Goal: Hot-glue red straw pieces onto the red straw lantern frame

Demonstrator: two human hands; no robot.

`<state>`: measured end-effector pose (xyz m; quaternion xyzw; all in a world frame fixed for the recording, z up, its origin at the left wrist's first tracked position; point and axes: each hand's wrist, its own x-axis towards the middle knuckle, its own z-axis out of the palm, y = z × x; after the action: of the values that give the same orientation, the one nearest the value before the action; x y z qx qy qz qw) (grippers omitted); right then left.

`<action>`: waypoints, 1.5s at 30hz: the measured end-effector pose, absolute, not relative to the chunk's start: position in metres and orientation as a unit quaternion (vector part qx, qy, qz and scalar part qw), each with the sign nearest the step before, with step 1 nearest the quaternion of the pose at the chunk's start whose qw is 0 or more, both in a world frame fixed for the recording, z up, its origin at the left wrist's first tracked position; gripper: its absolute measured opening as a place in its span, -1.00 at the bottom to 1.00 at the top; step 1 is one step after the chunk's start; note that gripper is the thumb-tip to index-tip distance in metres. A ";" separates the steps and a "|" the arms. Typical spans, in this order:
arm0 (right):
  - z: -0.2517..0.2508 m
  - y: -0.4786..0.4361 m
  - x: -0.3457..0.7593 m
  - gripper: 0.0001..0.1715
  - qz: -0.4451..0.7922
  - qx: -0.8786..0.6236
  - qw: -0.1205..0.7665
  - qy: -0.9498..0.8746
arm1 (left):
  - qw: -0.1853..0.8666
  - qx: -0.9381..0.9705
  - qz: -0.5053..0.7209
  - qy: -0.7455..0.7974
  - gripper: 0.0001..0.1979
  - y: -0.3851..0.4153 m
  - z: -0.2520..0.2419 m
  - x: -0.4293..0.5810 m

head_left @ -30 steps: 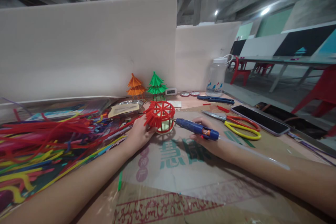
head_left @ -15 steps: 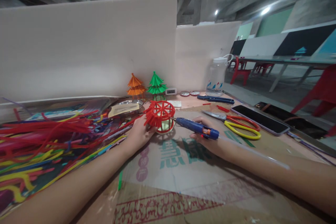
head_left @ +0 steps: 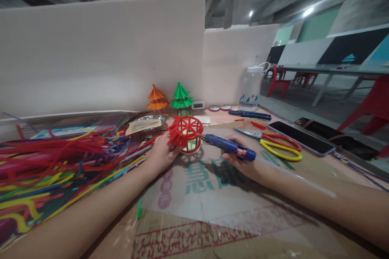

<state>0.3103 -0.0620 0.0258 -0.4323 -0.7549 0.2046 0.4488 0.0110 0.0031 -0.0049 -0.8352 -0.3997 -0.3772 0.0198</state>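
Observation:
My left hand (head_left: pixel 161 154) grips the left side of a small red straw pavilion roof (head_left: pixel 185 131) that stands on a pale round base on the cardboard sheet (head_left: pixel 212 206). In my right hand (head_left: pixel 243 164) lies a blue glue gun (head_left: pixel 229 147), fingers wrapped round it; its metal tip touches the right side of the red piece. A clear glue stick sticks out of the gun's back, along my forearm.
A heap of coloured straws (head_left: pixel 51 162) fills the left. Orange (head_left: pixel 156 99) and green (head_left: pixel 181 97) straw pagodas stand by the white partition. Red-and-yellow scissors (head_left: pixel 273 141), a phone (head_left: pixel 299 137), a blue tool (head_left: pixel 249 115) and a clear water bottle (head_left: pixel 251 89) lie to the right.
The glue gun has tipped slightly, its back end dropping a little and its tip pressing closer to the red piece. My left hand has stayed on the piece.

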 end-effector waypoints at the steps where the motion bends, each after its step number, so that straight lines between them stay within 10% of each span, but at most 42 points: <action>1: 0.025 -0.062 0.310 -0.68 0.208 -0.432 0.446 -0.756 | 0.021 -0.836 -0.373 -0.401 -0.72 0.002 -0.004 0.011; 45: 0.029 -0.063 0.312 -0.67 0.200 -0.439 0.440 -0.757 | 0.038 -0.827 -0.306 -0.470 -0.77 -0.001 -0.005 0.013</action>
<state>0.3116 -0.0625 0.0290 -0.4391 -0.7571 0.1999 0.4405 0.0129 -0.0014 -0.0049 -0.8269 -0.4705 -0.3057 0.0378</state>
